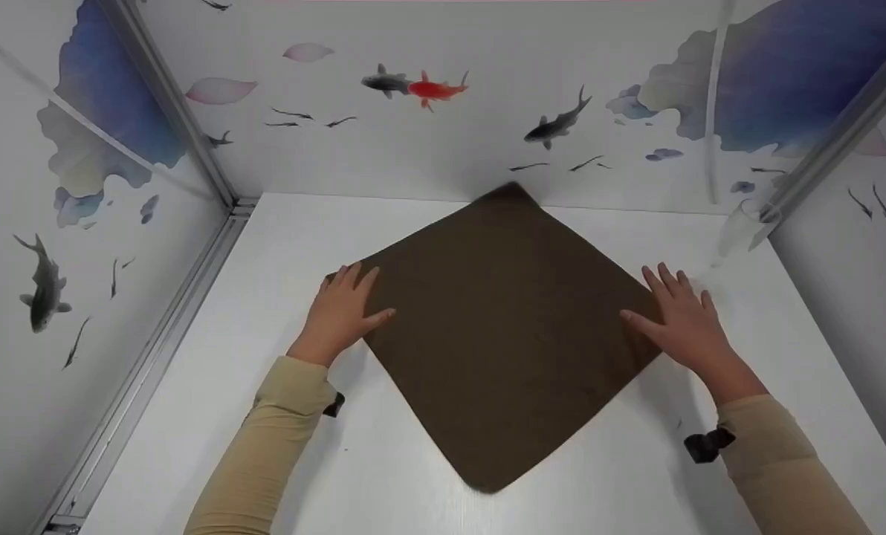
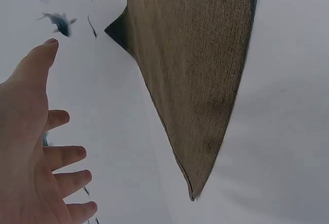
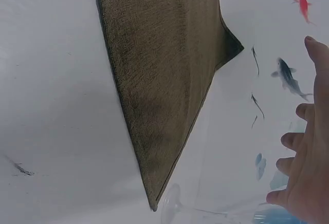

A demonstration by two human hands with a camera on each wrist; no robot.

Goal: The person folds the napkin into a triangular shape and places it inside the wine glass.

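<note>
On the white table, a brown cloth is spread out flat like a diamond, with one corner directed to the person. Its far corner goes beyond the back edge of the table and is turned upward at the wall; from the wrist views, this corner looks darker than the rest.

Above the left corner of the cloth is the left hand, and above the right corner is the right hand. Both hands are released: the fingers are spread, and nothing is grasped. In the wrist views, each hand appears apart from the cloth, over which it hangs.

Both arms wear beige sleeves, and a small black device is seen beside the right cuff. Near the back right corner of the table there is a transparent glass, of which the exact form is difficult to tell. The wall carries painted fish, among them a red fish which touches a dark one.
</note>
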